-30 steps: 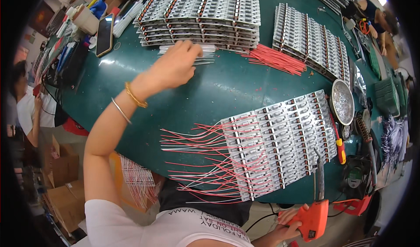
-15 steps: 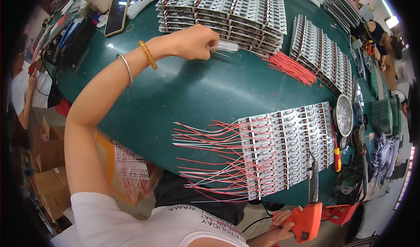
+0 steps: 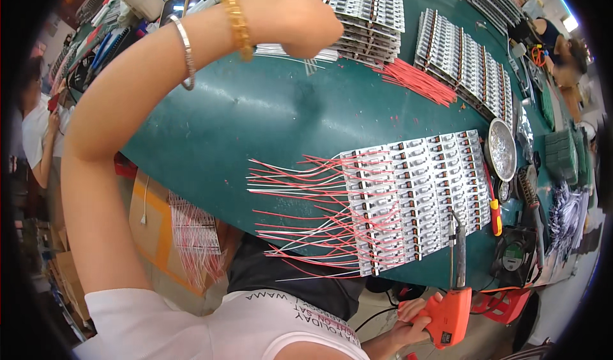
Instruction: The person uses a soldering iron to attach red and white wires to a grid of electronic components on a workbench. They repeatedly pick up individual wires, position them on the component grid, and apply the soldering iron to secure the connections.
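Note:
My left hand [image 3: 305, 25] is raised over the back of the bench, fingers curled in and partly turned away. A few white wires [image 3: 311, 67] stick out below it. Just under it, a bundle of white wires [image 3: 297, 53] lies in front of the stacked boards. My right hand [image 3: 416, 315] grips an orange soldering gun [image 3: 449, 318] near the bench's front edge. Its metal tip [image 3: 455, 223] reaches up over the panel of small circuit boards [image 3: 415, 197]. Red and white wires [image 3: 300, 232] fan out leftward from that panel.
A tall stack of board panels [image 3: 373, 9] stands at the back, another panel stack [image 3: 466, 60] to its right. Red wires [image 3: 418, 82] lie between them. On the right are a metal bowl [image 3: 501, 149], a screwdriver [image 3: 495, 216] and a small fan [image 3: 514, 258].
My left hand has risen from the white wire bundle, with a few strands below it. The view has shifted slightly. My right hand still holds the soldering gun in about the same place.

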The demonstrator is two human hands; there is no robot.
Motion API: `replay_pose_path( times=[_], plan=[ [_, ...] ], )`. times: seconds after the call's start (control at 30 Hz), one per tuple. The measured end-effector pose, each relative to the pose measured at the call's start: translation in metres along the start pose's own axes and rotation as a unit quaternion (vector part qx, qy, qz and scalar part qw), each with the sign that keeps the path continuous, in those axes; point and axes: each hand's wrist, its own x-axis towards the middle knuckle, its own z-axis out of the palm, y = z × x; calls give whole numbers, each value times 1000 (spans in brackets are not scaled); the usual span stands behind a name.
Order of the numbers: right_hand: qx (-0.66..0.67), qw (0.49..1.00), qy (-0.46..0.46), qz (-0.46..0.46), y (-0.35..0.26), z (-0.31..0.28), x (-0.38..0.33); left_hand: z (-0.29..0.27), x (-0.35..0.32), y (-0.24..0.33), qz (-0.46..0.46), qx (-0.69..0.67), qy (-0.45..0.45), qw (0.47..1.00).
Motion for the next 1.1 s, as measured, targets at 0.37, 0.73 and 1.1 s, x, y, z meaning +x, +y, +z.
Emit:
replay_pose_path(
  times=[0.37,0.73,1.1],
  plan=[
    [11,999,-25,-17,4,-15,6,30,13,15,80,-214,84,970],
    [-78,990,-93,69,-38,79,57,82,-3,133,43,-613,266,742],
    [-100,983,-113,104,-13,77,56,91,1,133,49,-626,293,721]
  ],
)
